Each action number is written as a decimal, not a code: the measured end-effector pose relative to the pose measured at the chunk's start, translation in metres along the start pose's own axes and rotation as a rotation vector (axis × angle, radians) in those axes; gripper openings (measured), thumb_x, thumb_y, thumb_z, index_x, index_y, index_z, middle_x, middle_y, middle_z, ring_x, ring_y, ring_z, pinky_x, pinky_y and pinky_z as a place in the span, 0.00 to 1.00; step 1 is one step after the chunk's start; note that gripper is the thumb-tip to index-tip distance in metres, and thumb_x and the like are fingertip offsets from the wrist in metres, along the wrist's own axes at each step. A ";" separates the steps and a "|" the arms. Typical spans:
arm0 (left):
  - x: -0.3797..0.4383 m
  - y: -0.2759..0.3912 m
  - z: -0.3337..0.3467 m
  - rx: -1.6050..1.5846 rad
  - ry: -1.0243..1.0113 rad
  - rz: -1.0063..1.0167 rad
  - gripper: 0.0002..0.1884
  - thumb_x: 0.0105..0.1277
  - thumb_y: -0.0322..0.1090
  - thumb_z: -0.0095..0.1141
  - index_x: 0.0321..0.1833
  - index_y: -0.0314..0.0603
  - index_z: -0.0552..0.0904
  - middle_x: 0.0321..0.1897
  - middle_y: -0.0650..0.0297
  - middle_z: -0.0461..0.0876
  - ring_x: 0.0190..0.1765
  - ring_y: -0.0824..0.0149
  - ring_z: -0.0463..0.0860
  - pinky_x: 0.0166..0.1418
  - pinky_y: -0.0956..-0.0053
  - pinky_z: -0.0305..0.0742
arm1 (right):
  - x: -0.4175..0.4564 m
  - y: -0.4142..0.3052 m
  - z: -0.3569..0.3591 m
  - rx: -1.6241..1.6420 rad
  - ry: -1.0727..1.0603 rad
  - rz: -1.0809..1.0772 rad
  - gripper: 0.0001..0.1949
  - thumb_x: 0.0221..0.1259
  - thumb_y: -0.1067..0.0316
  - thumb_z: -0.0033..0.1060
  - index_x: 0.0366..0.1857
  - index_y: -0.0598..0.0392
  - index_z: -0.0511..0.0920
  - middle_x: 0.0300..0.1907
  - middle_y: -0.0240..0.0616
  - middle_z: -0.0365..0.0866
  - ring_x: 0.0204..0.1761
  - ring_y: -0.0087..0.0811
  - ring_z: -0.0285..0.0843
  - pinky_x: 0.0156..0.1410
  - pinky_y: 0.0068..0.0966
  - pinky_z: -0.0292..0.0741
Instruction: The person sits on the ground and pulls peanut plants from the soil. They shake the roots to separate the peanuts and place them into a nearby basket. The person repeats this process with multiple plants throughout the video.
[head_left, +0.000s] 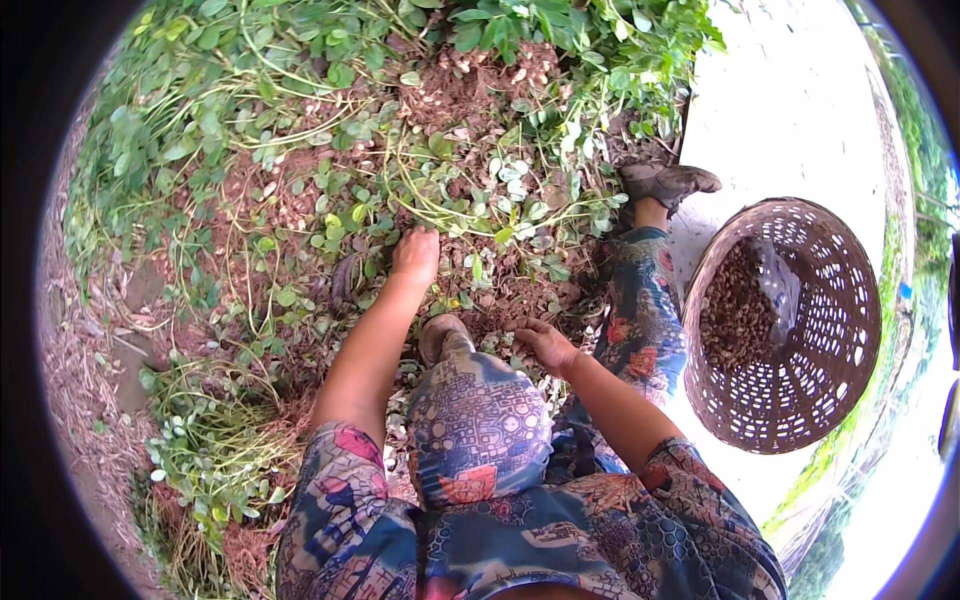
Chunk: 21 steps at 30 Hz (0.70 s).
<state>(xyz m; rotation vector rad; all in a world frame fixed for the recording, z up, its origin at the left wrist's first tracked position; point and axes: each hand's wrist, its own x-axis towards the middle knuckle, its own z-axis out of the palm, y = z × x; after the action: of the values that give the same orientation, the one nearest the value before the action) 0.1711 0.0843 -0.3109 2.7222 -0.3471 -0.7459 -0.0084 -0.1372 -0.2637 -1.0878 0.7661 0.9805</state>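
Note:
My left hand (417, 255) is closed in a fist low among uprooted peanut plants, at the stems of one peanut plant (450, 217). Its fingers hide the gripped part. Over bare soil in front of my body is my right hand (547, 348), fingers loosely bent and apart, with nothing visible in them. Leafy stems and reddish, soil-covered roots with pale pods (517, 75) lie beyond both hands.
At my right, a tilted woven basket (825, 375) holds brown peanut pods (735, 307) and a clear plastic bag (780, 292). It stands on a bright pale surface (780, 112). A brown shoe (667, 182) is at its edge. More peanut plants (217, 442) lie left.

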 end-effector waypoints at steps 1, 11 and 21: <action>-0.005 0.006 -0.005 0.003 0.008 0.017 0.10 0.64 0.31 0.49 0.44 0.35 0.79 0.52 0.50 0.77 0.53 0.47 0.77 0.57 0.60 0.74 | 0.001 0.005 0.001 0.003 0.004 -0.040 0.17 0.68 0.51 0.48 0.52 0.48 0.76 0.29 0.28 0.75 0.30 0.20 0.70 0.34 0.19 0.68; -0.107 0.056 -0.001 -0.439 -0.683 0.122 0.19 0.54 0.56 0.59 0.38 0.51 0.86 0.30 0.64 0.85 0.37 0.64 0.84 0.46 0.66 0.75 | 0.018 0.030 0.032 -0.513 0.174 -0.402 0.25 0.71 0.44 0.36 0.41 0.59 0.75 0.30 0.39 0.77 0.33 0.27 0.71 0.41 0.29 0.71; -0.111 0.018 -0.026 -0.290 -0.107 0.173 0.34 0.49 0.26 0.60 0.65 0.50 0.71 0.67 0.51 0.62 0.67 0.48 0.64 0.69 0.61 0.63 | -0.100 -0.051 -0.024 -0.565 0.380 -0.956 0.18 0.69 0.53 0.42 0.29 0.57 0.72 0.26 0.31 0.68 0.27 0.21 0.64 0.31 0.22 0.64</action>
<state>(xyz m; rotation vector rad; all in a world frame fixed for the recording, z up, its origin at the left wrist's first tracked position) 0.0896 0.1077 -0.2327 2.3543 -0.4532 -0.8248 -0.0009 -0.1940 -0.1636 -1.9135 0.1662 0.1455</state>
